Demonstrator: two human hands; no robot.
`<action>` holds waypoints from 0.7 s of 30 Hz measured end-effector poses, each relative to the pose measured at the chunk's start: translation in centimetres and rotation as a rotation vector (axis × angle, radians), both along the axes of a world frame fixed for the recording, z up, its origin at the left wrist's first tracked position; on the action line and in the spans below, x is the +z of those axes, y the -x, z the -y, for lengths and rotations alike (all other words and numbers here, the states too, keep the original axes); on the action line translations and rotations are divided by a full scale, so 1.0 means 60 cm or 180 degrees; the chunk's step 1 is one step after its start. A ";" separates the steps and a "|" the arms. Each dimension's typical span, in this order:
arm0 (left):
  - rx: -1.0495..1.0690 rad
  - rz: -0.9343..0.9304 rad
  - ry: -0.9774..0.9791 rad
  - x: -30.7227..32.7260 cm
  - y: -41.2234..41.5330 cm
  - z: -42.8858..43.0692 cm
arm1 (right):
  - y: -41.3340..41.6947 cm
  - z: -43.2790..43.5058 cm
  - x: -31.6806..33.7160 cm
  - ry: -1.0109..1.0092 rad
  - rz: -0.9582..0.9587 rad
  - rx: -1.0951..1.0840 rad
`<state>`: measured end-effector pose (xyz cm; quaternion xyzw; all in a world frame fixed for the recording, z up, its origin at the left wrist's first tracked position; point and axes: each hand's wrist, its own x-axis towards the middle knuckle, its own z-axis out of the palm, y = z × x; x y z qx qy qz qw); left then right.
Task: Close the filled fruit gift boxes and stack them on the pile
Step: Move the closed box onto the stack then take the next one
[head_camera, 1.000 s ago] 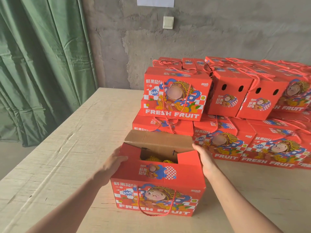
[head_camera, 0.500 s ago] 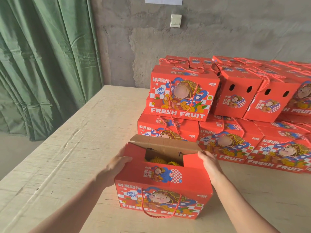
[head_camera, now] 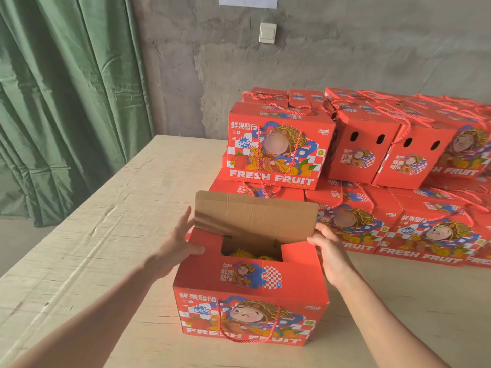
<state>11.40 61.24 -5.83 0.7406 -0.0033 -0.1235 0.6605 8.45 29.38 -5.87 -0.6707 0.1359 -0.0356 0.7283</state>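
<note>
A red fruit gift box (head_camera: 249, 296) with a cartoon print and a red rope handle stands on the wooden table in front of me. Its near flap is folded down over the top. Its brown far flap (head_camera: 255, 216) stands up. Yellow netted fruit (head_camera: 247, 253) shows through the gap. My left hand (head_camera: 178, 245) rests with straight fingers on the box's left top corner. At the right top edge, my right hand (head_camera: 329, 248) has its fingers curled by the far flap's lower right corner. The pile (head_camera: 358, 160) of closed red boxes rises behind, two layers high.
The pale wooden table (head_camera: 106, 235) runs left to an edge beside a green curtain (head_camera: 61, 102). A grey concrete wall (head_camera: 345, 49) with a light switch (head_camera: 267, 33) stands behind the pile. The pile fills the table's far right.
The brown far flap has swung up from lying back to standing upright. My left hand has shifted from the box's left side to its top corner. The camera has tilted closer.
</note>
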 end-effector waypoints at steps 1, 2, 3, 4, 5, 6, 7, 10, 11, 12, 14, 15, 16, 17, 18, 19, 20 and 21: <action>0.0003 0.0188 -0.0084 -0.001 0.000 -0.001 | 0.002 0.003 0.000 0.0004 0.0099 0.0078; 0.0023 0.0381 -0.0175 -0.005 0.000 -0.004 | 0.007 0.006 0.001 0.0022 0.0224 0.0185; 0.0051 0.0562 -0.0244 -0.009 0.002 -0.006 | 0.013 0.009 0.001 0.0056 0.0329 0.0309; 0.0088 0.0715 -0.0269 -0.012 0.007 -0.009 | 0.021 0.011 0.000 0.0075 0.0388 0.0455; 0.0116 0.0844 -0.0317 -0.014 0.013 -0.011 | 0.029 0.015 -0.001 0.0116 0.0397 0.0579; 0.0116 0.0979 -0.0439 -0.016 0.019 -0.012 | 0.036 0.020 -0.004 0.0194 0.0433 0.0696; 0.0075 0.1140 -0.0608 -0.019 0.025 -0.012 | 0.040 0.025 -0.007 0.0314 0.0476 0.0796; -0.0080 0.1404 -0.0730 -0.038 0.033 -0.016 | 0.048 0.033 -0.014 0.0843 0.0473 0.1022; -0.0112 0.1398 -0.0721 -0.042 0.035 -0.017 | 0.048 0.032 -0.016 0.1134 0.0492 0.1072; -0.0130 0.1396 -0.0769 -0.044 0.035 -0.020 | 0.047 0.031 -0.020 0.1441 0.0542 0.1073; -0.0053 0.1483 -0.1210 -0.043 0.027 -0.021 | 0.044 0.029 -0.031 0.1919 0.0721 0.1062; 0.0000 0.1556 -0.1576 -0.039 0.020 -0.019 | 0.044 0.028 -0.036 0.2076 0.0840 0.1082; 0.0010 0.1617 -0.2002 -0.031 0.012 -0.015 | 0.045 0.026 -0.039 0.2155 0.0916 0.1109; -0.0076 0.1635 -0.2474 -0.021 0.005 -0.009 | 0.046 0.026 -0.040 0.2211 0.0916 0.1124; -0.0284 0.1616 -0.2917 -0.010 -0.001 -0.001 | 0.046 0.027 -0.039 0.2258 0.0878 0.1156; -0.0580 0.1610 -0.3267 0.000 -0.008 0.008 | 0.045 0.028 -0.036 0.2351 0.0835 0.1195; -0.0901 0.1633 -0.3510 0.008 -0.015 0.019 | 0.043 0.032 -0.033 0.2502 0.0809 0.1253; -0.1191 0.1665 -0.3656 0.015 -0.020 0.029 | 0.040 0.035 -0.027 0.2698 0.0791 0.1337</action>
